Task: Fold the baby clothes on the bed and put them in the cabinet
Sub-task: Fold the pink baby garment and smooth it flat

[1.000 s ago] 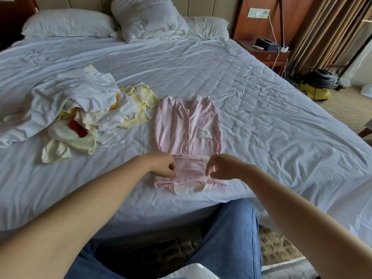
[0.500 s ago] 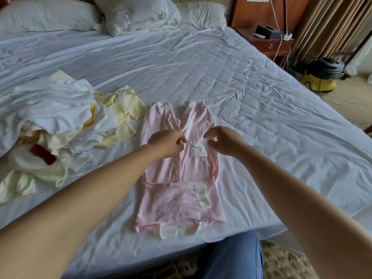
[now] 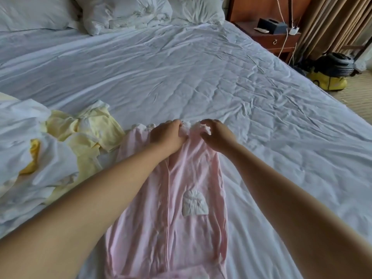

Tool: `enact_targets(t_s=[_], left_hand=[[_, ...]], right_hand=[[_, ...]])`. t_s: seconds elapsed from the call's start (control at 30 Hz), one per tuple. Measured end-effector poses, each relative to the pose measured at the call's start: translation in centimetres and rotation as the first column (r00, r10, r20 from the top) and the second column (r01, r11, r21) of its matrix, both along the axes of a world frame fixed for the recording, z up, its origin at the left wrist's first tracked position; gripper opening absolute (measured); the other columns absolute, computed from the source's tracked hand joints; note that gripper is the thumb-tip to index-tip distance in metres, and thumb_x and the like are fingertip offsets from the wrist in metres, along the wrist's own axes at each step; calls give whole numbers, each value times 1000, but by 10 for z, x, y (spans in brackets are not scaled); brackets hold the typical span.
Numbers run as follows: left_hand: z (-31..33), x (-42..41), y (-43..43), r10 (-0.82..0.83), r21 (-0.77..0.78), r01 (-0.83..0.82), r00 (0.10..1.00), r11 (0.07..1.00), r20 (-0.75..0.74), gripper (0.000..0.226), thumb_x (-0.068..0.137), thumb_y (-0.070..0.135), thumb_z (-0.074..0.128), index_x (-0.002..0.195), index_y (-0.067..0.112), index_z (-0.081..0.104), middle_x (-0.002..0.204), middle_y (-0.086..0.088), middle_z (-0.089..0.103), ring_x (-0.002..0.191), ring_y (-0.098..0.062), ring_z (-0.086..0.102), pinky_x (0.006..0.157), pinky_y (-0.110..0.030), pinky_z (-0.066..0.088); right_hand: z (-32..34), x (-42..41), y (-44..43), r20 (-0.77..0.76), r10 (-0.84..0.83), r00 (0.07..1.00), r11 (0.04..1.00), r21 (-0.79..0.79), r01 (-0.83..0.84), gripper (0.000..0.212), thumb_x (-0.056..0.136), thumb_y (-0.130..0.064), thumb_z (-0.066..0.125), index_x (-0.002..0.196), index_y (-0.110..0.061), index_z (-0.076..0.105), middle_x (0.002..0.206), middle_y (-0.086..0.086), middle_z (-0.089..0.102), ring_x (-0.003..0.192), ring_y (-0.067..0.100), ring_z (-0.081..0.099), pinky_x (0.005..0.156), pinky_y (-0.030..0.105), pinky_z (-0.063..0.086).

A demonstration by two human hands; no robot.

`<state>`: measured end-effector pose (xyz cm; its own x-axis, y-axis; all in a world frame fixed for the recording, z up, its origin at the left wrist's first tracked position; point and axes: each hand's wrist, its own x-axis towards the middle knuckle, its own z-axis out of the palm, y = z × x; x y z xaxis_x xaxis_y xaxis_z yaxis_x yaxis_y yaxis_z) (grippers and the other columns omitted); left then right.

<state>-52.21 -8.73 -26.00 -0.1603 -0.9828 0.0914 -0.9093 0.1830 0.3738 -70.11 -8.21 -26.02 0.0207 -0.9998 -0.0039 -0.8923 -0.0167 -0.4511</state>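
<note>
On the rumpled white bed [image 3: 181,77] a pink sleepsuit [image 3: 193,228] lies spread flat, its length running away from the person, with a small white patch [image 3: 194,202] on its front. Both bare arms reach out over the sleepsuit to its far end. The left hand [image 3: 168,136] has its fingers curled down onto a white-trimmed end there, pinching the cloth. The right hand [image 3: 217,135], just beside it, is curled the same way and grips the neighbouring white-trimmed end. Just to the left of the sleepsuit's far end sits a loose heap of yellow and white baby clothes [image 3: 60,154]. Well beyond the sleepsuit lie the pillows [image 3: 124,13]. Far off to its right stand a wooden nightstand [image 3: 277,39] and, on the floor, a yellow vacuum cleaner [image 3: 332,77].
</note>
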Motion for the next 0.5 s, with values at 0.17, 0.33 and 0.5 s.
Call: enact_targets(t_s=[0.17, 0.33, 0.5], left_hand=[[-19, -5, -27, 59, 38, -59, 998, 998, 6, 54, 86, 47, 61, 127, 14, 49, 123, -9, 61, 110, -31, 59, 85, -36, 47], [-24, 0, -43, 128, 149, -91, 957, 985, -259, 52, 82, 36, 73, 128, 15, 58, 115, -4, 67, 107, -25, 63, 84, -29, 46], [-10, -1, -31, 114, 72, -95, 930, 993, -349, 22, 81, 36, 74, 94, 19, 73, 84, 7, 69, 83, -17, 65, 74, -31, 51]], right_hand=[[-23, 8, -32, 63, -77, 995, 997, 37, 75, 57, 89, -24, 55, 144, -25, 41, 133, 5, 57, 126, 26, 49, 96, 36, 42], [-23, 2, -41, 249, -193, 949, 981, 39, 189, 52, 85, -13, 58, 136, -23, 52, 101, -1, 64, 105, 22, 61, 86, 29, 45], [-3, -6, -24, 204, -123, 971, 983, -108, 147, 9, 82, -5, 55, 77, -6, 63, 78, 8, 59, 85, 32, 60, 58, 29, 31]])
